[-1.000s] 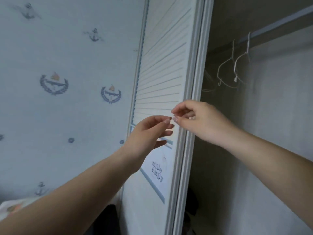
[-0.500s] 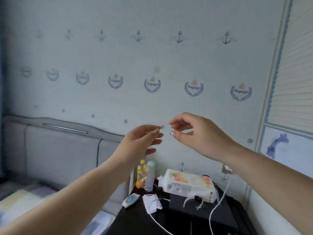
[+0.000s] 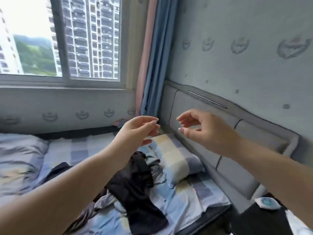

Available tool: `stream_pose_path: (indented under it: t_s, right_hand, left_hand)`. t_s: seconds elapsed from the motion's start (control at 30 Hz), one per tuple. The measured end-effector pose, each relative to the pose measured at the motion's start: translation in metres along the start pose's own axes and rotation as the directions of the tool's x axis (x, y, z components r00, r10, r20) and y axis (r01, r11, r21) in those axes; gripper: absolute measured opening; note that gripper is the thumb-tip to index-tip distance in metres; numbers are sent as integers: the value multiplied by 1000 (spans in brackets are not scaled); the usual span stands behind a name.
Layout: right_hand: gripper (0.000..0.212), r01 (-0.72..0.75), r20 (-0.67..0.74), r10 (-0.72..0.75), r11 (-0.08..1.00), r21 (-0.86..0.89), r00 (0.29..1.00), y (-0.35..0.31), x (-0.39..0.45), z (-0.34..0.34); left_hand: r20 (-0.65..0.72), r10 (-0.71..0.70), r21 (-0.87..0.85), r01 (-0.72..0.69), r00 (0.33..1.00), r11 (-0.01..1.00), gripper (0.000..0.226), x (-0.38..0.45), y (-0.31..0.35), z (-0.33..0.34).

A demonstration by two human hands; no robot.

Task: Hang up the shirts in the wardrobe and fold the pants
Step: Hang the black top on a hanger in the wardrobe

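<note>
Dark clothes (image 3: 135, 189) heaped on checked bed (image 3: 184, 194)

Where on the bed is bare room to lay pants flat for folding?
Free: checked sheet between the rumpled duvet and pillow. Crowded: dark clothes pile across the middle, below both empty hands.

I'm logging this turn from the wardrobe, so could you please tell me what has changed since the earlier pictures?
The view swung left from the wardrobe, past the nightstand, to the bed, where dark clothes lie. Nothing was taken or released. The left hand and right hand stay raised, close together and empty.
</note>
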State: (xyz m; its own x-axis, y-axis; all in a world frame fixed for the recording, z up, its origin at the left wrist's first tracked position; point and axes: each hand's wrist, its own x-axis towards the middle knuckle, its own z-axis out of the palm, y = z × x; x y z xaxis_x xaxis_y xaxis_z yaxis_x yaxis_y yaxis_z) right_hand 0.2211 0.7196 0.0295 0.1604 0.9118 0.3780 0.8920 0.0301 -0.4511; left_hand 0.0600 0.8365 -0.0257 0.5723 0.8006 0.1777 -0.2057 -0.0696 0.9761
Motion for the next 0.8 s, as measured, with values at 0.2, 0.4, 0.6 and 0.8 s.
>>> stream_pose_path:
  t_s: [0.2, 0.4, 0.6, 0.8]
  right_hand:
    - [19, 120, 201, -154, 978, 168, 967, 2, 84, 111]
    - [18, 161, 353, -250, 951, 262, 902, 11, 163, 210]
    - [16, 143, 513, -296, 938, 317, 806, 9, 220, 317]
    - [18, 48, 629, -237, 952, 301, 740, 4, 226, 417]
  left_hand:
    - [-272, -71, 65, 92, 960, 994, 10, 16, -44, -114]
    - [-482, -146, 76, 207, 864, 975, 10, 40, -86, -197]
    - [-701, -255, -13, 347, 666, 938, 9, 33, -140, -282]
    - [-776, -417, -193, 452, 473, 871, 10, 5, -215, -351]
